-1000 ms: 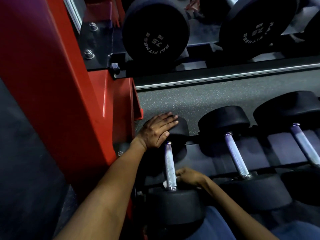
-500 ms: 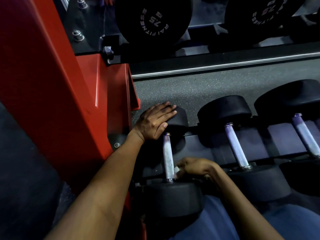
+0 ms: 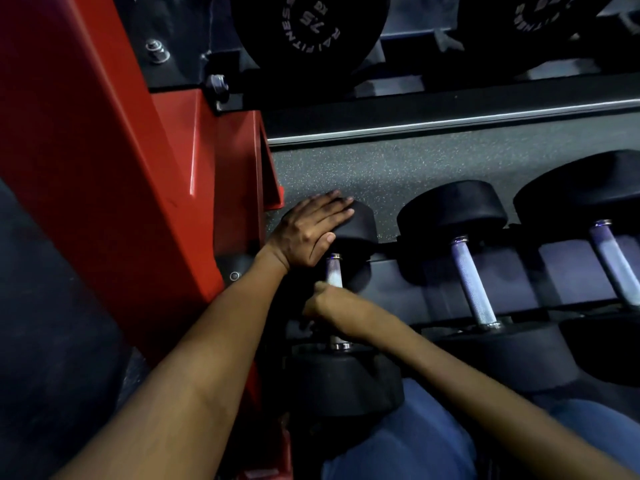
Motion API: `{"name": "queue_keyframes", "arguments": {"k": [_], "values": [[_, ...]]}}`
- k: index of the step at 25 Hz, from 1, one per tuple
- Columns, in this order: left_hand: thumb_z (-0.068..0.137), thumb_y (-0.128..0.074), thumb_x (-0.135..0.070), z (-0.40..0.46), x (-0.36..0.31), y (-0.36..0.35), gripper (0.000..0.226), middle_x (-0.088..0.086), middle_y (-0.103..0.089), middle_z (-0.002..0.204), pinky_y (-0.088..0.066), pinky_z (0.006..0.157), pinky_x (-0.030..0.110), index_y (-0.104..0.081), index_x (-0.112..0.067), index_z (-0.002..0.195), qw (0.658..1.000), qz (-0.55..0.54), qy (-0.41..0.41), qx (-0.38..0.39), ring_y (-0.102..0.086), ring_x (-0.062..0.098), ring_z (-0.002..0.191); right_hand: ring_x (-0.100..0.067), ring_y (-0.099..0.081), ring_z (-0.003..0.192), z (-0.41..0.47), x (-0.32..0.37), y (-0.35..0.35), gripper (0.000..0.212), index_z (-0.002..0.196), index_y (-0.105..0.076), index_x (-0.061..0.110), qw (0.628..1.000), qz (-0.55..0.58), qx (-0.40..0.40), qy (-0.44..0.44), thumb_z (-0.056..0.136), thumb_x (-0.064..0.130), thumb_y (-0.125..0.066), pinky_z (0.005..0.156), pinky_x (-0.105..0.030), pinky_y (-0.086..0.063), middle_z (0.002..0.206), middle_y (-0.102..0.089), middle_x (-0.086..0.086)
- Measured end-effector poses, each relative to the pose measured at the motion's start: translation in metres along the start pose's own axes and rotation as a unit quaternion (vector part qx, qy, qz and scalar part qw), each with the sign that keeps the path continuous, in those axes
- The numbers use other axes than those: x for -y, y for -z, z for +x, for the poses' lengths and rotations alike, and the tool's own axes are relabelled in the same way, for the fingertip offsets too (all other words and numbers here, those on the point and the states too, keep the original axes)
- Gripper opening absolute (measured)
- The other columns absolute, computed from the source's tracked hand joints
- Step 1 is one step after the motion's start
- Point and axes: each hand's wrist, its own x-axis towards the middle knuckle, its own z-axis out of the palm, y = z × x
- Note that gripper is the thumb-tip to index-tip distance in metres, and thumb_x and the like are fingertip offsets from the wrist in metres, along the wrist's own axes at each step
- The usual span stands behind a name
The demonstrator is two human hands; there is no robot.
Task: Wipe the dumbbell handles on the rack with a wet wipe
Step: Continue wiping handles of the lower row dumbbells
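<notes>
The upper dumbbell [image 3: 308, 29] reads "RAI FITNESS 75". The left hand [image 3: 308, 233] lies flat, fingers together, on the far head [image 3: 356, 226]. The right hand [image 3: 329, 306] curls round the handle [image 3: 334, 271], which runs away from the person.

1. Wet wipe: not seen; presumably hidden inside right hand [image 3: 325, 306], cannot be confirmed.
2. Mid part of leftmost handle [image 3: 334, 271] is covered by right hand; only top & bottom ends shown.
3. Far weight head [image 3: 356, 225] partly covered by left hand [image 3: 308, 230].
4. Right-most dumbbell [image 3: 613, 258] is cut off by frame edge.
5. Upper dumbbell [image 3: 311, 26] is cropped at top; lettering only partly readable.
6. Right fingers are hidden, grip shape not made out.
</notes>
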Motion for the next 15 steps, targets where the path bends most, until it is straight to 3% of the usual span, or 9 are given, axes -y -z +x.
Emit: {"name": "queue_keyframes", "arguments": {"k": [3,7,10,13,15], "values": [[0.094,-0.036,-0.025,0.001,-0.001,0.001,0.046,0.015,-0.054,0.139,-0.032,0.109,0.042,-0.052,-0.006,0.133,1.000,0.000,0.005,-0.001,-0.044,0.032,0.133,-0.029,-0.056,0.106,-0.003,-0.005,-0.010,0.024,0.107,-0.062,0.001,0.991,-0.101,0.082,0.035,0.091,0.007,-0.045,0.088,-0.032,-0.039,0.112,-0.062,-0.016],[0.100,-0.026,-0.031,0.000,-0.001,0.001,0.051,0.015,-0.054,0.139,-0.032,0.109,0.041,-0.056,-0.003,0.131,1.000,0.003,0.008,0.002,-0.045,0.032,0.133,-0.032,-0.063,0.090,-0.023,-0.031,-0.008,0.027,0.104,-0.070,0.008,0.998,0.033,0.031,0.052,0.082,0.003,-0.056,0.079,-0.033,-0.051,0.100,-0.066,-0.017],[0.101,-0.025,-0.032,-0.001,-0.002,0.001,0.052,0.015,-0.054,0.139,-0.033,0.109,0.042,-0.057,-0.003,0.131,1.000,0.003,0.013,0.000,-0.046,0.033,0.133,-0.028,-0.065,0.090,-0.032,-0.019,-0.013,0.025,0.099,-0.072,0.004,0.990,0.112,0.005,0.090,0.080,0.011,-0.058,0.081,-0.036,-0.053,0.098,-0.068,-0.016],[0.101,-0.025,-0.032,0.000,-0.001,0.001,0.054,0.016,-0.054,0.139,-0.032,0.110,0.042,-0.059,-0.002,0.129,1.000,-0.003,0.016,0.004,-0.046,0.033,0.133,-0.020,-0.065,0.099,-0.053,-0.033,-0.009,0.034,0.100,-0.073,0.005,0.978,0.207,0.004,0.025,0.079,0.026,-0.057,0.089,-0.027,-0.049,0.106,-0.070,-0.012],[0.100,-0.025,-0.032,0.000,-0.003,0.001,0.053,0.016,-0.054,0.138,-0.031,0.110,0.041,-0.060,-0.002,0.129,1.000,-0.002,0.017,0.001,-0.045,0.033,0.133,-0.021,-0.066,0.101,-0.062,-0.056,-0.013,0.028,0.108,-0.071,0.011,0.989,0.136,0.052,-0.021,0.084,0.016,-0.059,0.086,-0.026,-0.047,0.109,-0.070,-0.010]]}}
